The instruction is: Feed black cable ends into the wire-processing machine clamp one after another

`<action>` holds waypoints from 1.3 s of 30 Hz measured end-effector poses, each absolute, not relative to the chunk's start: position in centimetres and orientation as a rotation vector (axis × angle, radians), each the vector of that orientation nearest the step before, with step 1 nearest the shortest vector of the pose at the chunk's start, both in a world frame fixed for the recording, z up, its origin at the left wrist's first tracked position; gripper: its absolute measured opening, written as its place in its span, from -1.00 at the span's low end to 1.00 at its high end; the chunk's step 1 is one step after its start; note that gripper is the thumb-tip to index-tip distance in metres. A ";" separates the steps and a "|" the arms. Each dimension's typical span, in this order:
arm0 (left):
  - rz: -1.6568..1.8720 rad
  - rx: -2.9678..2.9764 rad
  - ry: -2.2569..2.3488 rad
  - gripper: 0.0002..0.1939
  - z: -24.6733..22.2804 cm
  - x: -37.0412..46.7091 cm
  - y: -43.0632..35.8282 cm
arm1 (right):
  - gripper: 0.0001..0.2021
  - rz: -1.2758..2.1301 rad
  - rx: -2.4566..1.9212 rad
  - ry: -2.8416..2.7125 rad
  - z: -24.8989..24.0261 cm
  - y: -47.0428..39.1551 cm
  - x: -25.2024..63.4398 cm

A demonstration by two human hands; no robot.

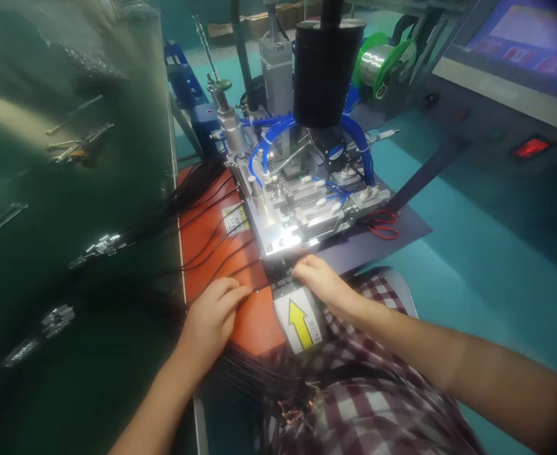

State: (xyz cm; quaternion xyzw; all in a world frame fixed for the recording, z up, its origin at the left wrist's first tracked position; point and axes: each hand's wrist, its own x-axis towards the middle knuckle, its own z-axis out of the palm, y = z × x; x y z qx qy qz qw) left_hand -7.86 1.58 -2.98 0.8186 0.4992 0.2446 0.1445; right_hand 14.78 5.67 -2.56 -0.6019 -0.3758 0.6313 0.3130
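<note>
Crossing orange panel (259,323): black cables (184,201) | teal floor (453,253) | left hand (212,319) palm-down, right hand (322,282) curled; cannot tell whether fingers grip

Cables (184,197) lie across the tabletop's (136,151) right edge onto a board (254,325). A machine (307,212) stands along the board's right edge.

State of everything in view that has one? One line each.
Left hand: fingers bent over orange panel; grip unclear
Right hand: fingers curled at front of machine; grip hidden
Screen: lit, text unreadable
Red switch: glowing
Green spool: wound with silvery wire
Blue tubes: arched over machine
Black cables: strung partly across orange panel
Red cord: looped
Yellow arrow: pointing toward machine
</note>
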 end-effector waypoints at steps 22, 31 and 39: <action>0.859 2.309 1.509 -0.73 -2.6 -7.3 3.3 | -0.62 1.605 -1.585 -0.885 -9.0 -5.0 23.6; 0.906 2.220 1.594 -0.72 -2.9 -6.9 3.7 | -0.49 1.794 -1.583 -0.983 -10.5 -6.5 22.9; 0.925 2.206 1.579 -0.74 -3.0 -7.0 3.7 | -0.51 1.870 -1.522 -1.016 -11.6 -7.4 23.0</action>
